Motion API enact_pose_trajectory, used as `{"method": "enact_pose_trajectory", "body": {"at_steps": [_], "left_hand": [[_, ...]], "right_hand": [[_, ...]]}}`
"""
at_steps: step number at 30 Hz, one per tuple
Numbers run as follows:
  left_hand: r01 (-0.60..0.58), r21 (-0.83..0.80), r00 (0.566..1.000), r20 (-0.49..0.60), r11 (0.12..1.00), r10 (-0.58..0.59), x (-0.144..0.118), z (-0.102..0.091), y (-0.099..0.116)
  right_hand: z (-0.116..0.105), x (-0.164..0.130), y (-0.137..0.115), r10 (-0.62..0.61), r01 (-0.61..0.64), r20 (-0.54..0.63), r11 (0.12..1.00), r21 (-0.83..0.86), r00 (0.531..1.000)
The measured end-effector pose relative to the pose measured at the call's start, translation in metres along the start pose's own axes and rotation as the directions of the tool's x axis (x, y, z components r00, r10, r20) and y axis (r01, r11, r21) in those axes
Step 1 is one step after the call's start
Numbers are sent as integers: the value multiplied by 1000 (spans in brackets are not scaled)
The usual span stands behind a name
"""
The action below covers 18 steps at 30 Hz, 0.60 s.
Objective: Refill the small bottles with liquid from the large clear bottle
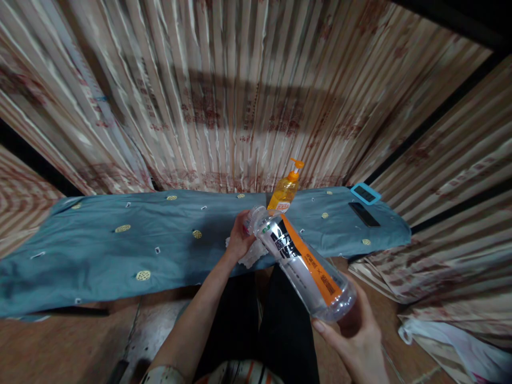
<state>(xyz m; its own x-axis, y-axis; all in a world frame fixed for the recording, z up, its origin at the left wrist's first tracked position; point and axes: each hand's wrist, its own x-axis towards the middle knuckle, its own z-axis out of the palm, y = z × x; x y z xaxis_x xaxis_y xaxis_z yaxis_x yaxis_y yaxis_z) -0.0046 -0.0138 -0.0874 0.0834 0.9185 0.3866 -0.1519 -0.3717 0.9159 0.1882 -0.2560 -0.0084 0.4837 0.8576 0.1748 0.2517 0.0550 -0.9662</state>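
A large clear plastic bottle (pixel 298 266) with an orange, black and white label slants in front of me, its neck end up and to the left. My right hand (pixel 356 336) grips it from below, around the base. At the clear neck end, my left hand (pixel 240 237) is closed, its fingers partly hidden behind the plastic. Whether a separate small clear piece is also in those fingers, I cannot tell. Under the left hand lies a crumpled whitish translucent thing (pixel 254 254), on the cloth-covered surface. Just behind the neck stands a yellow pump bottle (pixel 285 191) with an orange pump head.
A blue-green cloth with pineapple prints (pixel 100 245) covers the long narrow surface. At its right end are a dark phone (pixel 364 214) and a light-blue-framed device (pixel 365 193). Striped curtains (pixel 240 106) hang behind and at both sides. A white plastic bag (pixel 452 346) lies at lower right.
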Motion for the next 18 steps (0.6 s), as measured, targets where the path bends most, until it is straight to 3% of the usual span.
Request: {"method": "enact_pose_trajectory", "body": {"at_steps": [10,18], "left_hand": [[2,59,1000,11,998,-3,0,-2,3],[-9,18,1000,-4,1000,9,0,0,1]], "right_hand": [[8,-3,-11,17,-17,-51,1000,-8,999],[-7,2,6,-65,67,66,997,-34,996]]}}
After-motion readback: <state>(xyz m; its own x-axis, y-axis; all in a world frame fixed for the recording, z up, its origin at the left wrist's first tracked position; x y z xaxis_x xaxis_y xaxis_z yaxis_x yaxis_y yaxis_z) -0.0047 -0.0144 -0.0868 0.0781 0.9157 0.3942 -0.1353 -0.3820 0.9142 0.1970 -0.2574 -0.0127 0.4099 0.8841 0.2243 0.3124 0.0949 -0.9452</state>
